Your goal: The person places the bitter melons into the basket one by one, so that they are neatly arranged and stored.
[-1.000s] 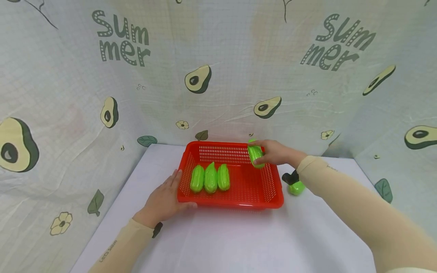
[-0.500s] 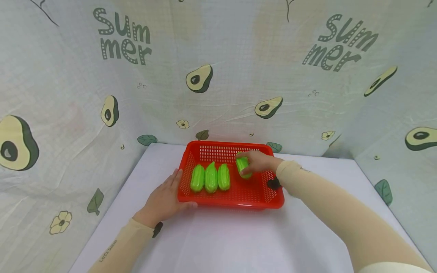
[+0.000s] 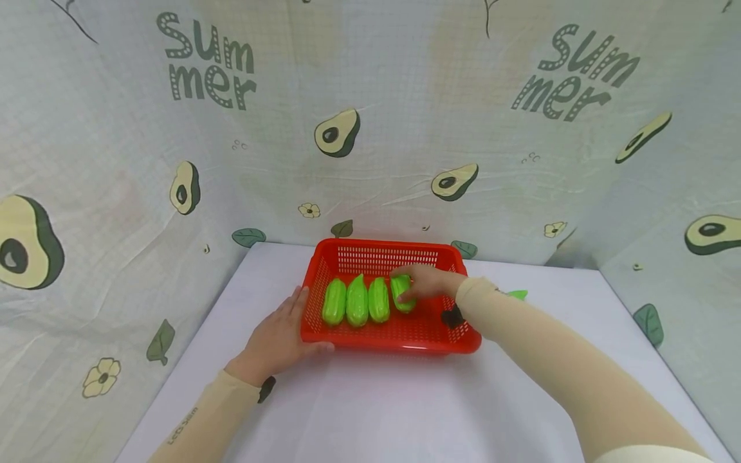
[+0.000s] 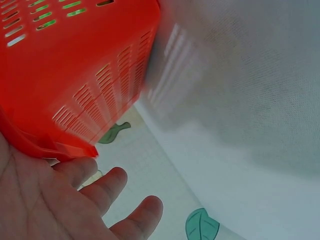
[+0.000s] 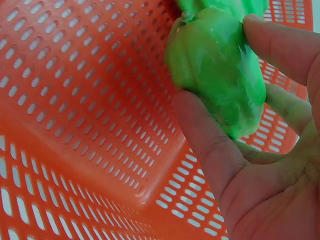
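My right hand (image 3: 427, 283) reaches into the right half of a red plastic basket (image 3: 390, 348), gripping a green ribbed vegetable (image 3: 402, 297) between thumb and fingers. In the right wrist view that vegetable (image 5: 217, 65) has a short stem stub, and the fingers lie around its sides. Just left of it, three similar green vegetables (image 3: 357, 302) lie side by side on the basket floor. My left hand (image 3: 276, 337) rests against the basket's front left corner. Its fingers are straight along the left rim, also seen in the left wrist view with the basket wall (image 4: 75, 75) above.
Part of another green item (image 3: 518, 294) shows on the table behind my right sleeve; the rest is hidden. The basket stands on a white tabletop (image 3: 370, 411). Printed cloth walls (image 3: 393, 96) enclose the table at the back and both sides.
My right hand has carried the green vegetable leftward and down from the basket's back right rim to beside the row of three. The left hand and the basket stay in place.
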`<state>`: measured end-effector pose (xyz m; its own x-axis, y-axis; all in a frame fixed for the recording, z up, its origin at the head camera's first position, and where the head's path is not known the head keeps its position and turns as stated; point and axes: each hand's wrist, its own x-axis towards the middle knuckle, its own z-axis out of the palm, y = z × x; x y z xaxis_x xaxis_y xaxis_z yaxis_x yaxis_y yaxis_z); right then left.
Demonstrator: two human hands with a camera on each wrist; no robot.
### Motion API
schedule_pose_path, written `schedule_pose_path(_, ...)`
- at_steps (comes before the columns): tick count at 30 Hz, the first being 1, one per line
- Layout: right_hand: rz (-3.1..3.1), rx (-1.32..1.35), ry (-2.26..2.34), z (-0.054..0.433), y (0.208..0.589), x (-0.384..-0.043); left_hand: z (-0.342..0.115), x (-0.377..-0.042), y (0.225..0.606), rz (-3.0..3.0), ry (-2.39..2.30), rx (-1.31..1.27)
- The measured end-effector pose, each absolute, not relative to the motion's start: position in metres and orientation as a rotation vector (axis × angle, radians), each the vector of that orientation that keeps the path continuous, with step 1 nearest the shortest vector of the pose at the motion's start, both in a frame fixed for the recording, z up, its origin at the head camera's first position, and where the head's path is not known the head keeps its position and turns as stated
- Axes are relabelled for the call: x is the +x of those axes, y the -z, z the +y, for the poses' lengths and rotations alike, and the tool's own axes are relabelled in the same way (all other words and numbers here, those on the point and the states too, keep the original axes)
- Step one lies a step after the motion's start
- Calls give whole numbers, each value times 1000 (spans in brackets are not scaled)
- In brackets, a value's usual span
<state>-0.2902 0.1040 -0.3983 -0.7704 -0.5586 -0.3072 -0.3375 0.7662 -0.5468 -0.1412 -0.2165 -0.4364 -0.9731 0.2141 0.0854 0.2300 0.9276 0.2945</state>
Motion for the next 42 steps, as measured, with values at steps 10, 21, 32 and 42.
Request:
schedule_pose_path(10, 2512, -680, 599, 101, 403, -290, -216, -140, 436, -3029, 468, -355)
schedule_pose_path(21, 2453, -664, 592, 96, 407, -287, -216, -142, 438, -3021, 471, -361)
schedule_pose_path(32, 2449, -646, 586, 94, 412, -288, -216, -142, 439, -3023, 470, -356)
schedule_pose_path(42, 2461, -650, 596, 94, 414, -287, -216, -141, 437, -3014, 480, -365)
